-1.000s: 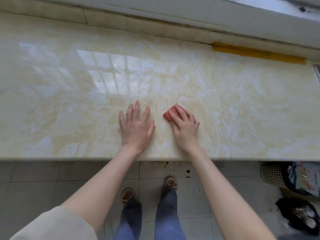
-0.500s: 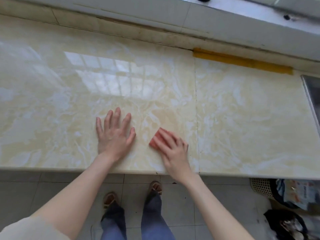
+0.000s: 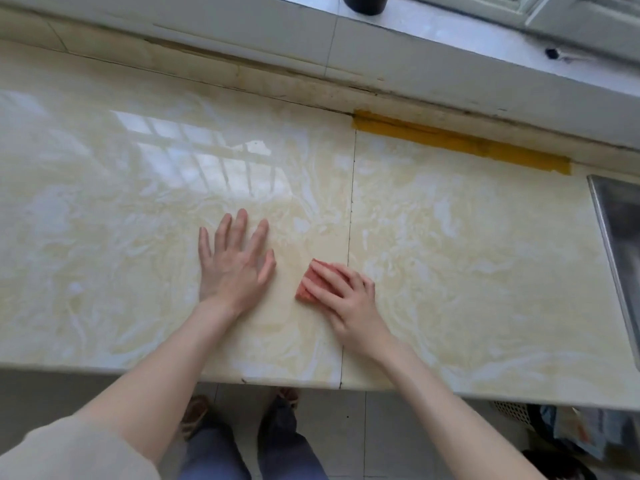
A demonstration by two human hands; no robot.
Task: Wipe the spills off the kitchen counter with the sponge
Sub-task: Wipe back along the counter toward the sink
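Head view. Right hand (image 3: 349, 306) lies on top of the sponge (image 3: 307, 285), fingers (image 3: 325, 278) stretched across it and pressing it flat to the counter (image 3: 467, 271); the thumb is hidden, so whether it hooks the sponge's edge cannot be told. The sponge is red-pink, and only its far-left end shows from under the fingers. It sits just left of the counter's slab seam (image 3: 351, 202), and the wrist behind it crosses that seam.

Left hand (image 3: 235, 265) rests near the sponge on its left, apart from it, palm down with fingers spread and straight, holding nothing.

Well beyond the pressing hand, along the back edge of the counter, runs a strip of yellow tape (image 3: 460, 142). Further back still, a dark cup (image 3: 363, 3) stands on the window sill (image 3: 450, 32). Far to the right of the hand, a metal rim (image 3: 614, 258) meets the frame edge. Below and to the right, under the counter's front edge, a perforated basket (image 3: 512, 408) stands on the floor.
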